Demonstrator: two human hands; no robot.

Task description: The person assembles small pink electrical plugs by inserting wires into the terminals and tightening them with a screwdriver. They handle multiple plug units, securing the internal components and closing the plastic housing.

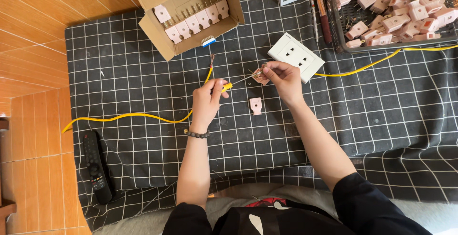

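You're mid-assembly on a pink plug (260, 75): right hand (282, 76) pinches it above the checked mat (143, 96), just in front of the white socket plate (296, 56). Left hand (208, 99) is closed round a yellow-handled screwdriver (228, 86), tip at the plug. Looks like screw-tightening. Next move likely needs the tip seated square and the plug held still. The loose plug cover (256, 106) lies on the mat between your hands.
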